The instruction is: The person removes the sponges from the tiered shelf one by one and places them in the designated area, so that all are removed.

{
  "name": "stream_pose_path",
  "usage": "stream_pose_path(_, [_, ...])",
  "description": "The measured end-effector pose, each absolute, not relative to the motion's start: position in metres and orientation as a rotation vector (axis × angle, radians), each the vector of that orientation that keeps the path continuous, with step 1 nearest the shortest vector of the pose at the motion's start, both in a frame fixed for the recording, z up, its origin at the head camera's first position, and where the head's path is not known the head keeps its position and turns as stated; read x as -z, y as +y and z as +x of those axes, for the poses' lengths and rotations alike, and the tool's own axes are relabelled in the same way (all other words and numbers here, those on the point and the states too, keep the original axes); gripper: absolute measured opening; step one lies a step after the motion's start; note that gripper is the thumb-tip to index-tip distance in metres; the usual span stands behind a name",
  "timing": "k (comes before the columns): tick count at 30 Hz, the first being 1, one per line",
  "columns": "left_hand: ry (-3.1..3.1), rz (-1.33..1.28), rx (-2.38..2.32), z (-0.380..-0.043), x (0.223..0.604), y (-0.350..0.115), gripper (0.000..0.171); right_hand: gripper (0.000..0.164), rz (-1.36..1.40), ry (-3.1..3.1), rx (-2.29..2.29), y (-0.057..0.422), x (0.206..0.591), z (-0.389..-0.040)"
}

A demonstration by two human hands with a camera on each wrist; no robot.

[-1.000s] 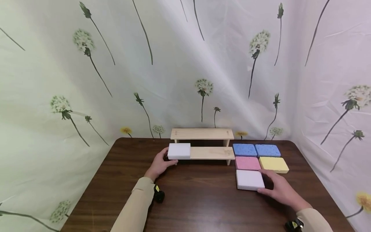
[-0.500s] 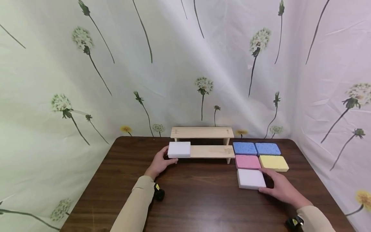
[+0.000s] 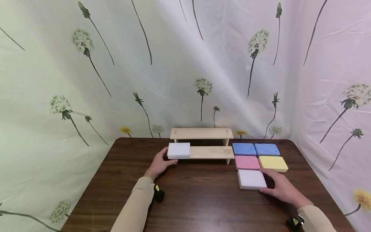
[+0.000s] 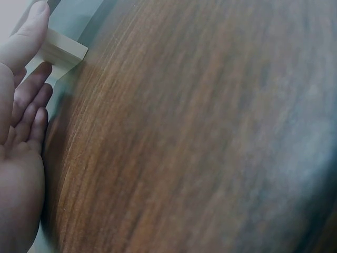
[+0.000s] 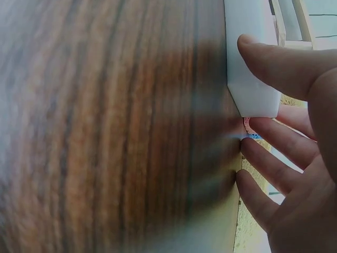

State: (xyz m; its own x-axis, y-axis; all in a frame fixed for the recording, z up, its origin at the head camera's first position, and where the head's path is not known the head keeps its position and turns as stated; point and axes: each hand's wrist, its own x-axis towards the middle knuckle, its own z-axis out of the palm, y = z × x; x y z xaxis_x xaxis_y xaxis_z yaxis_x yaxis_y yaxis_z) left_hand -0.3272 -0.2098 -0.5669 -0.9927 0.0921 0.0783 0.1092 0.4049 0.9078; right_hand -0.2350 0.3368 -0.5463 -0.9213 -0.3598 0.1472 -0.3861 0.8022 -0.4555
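A white sponge (image 3: 178, 150) lies on the left end of the lower step of a small wooden two-step shelf (image 3: 211, 152). My left hand (image 3: 158, 164) holds this sponge at its left end, thumb in front and fingers behind. In the left wrist view, the left hand (image 4: 23, 126) is beside the shelf's wooden end (image 4: 66, 47). On the table at right, my right hand (image 3: 281, 187) grips the right end of a second white sponge (image 3: 251, 179) between thumb and fingers. The right wrist view shows the thumb against this sponge's (image 5: 251, 63) long side.
Behind the right-hand white sponge lie a pink sponge (image 3: 247, 162), a yellow sponge (image 3: 273, 163) and two blue sponges (image 3: 244, 149) in close rows. The dark wooden table (image 3: 185, 199) ends at a curtain (image 3: 174, 74) printed with dandelions.
My right hand has shifted slightly to the right together with its white sponge. The left hand and its sponge stay in place.
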Motion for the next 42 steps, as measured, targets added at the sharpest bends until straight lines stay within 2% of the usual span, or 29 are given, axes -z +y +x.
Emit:
stream_pose_path(26, [-2.615,-0.188,1.684,-0.329,0.566,-0.209,0.076,0.085,0.598,-2.955,-0.785,0.339,0.538,-0.236])
stream_pose_path(42, [-2.623,-0.195,1.670,-0.328,0.567,-0.211,0.078,0.083,0.615,-2.856,-0.815,0.325,0.511,-0.235])
